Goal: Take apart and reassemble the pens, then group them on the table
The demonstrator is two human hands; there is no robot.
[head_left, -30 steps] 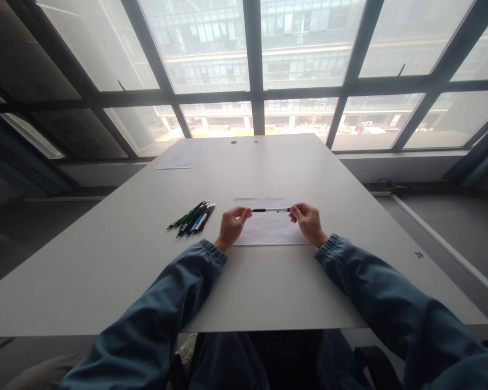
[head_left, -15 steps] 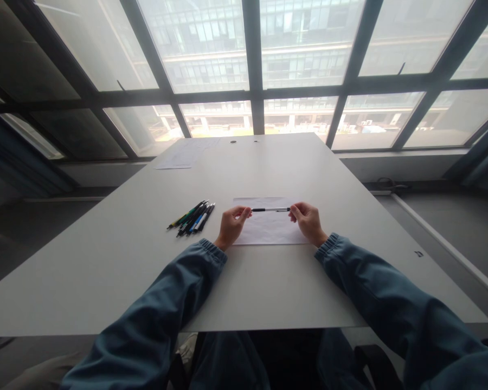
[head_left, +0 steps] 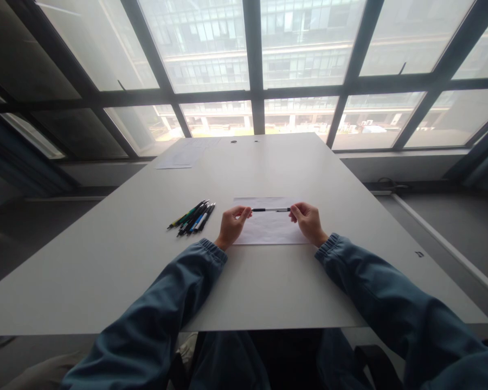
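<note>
A pen (head_left: 270,209) with a white barrel and black ends stretches level between my two hands, over a sheet of white paper (head_left: 268,234). My left hand (head_left: 232,223) pinches its black grip end between thumb and fingers. At the clip end, the fingertips of my right hand (head_left: 307,221) are closed on it. The fingers cover both tips of the pen. Just left of my left hand, a loose pile of several pens (head_left: 192,218) lies on the table, mostly black with some green, yellow and blue.
The white table (head_left: 146,281) reaches to the windows. More paper (head_left: 177,157) lies at its far left corner. Two small round items sit near the far edge, one a dark disc (head_left: 233,142). A small dark mark (head_left: 419,254) shows at the right edge.
</note>
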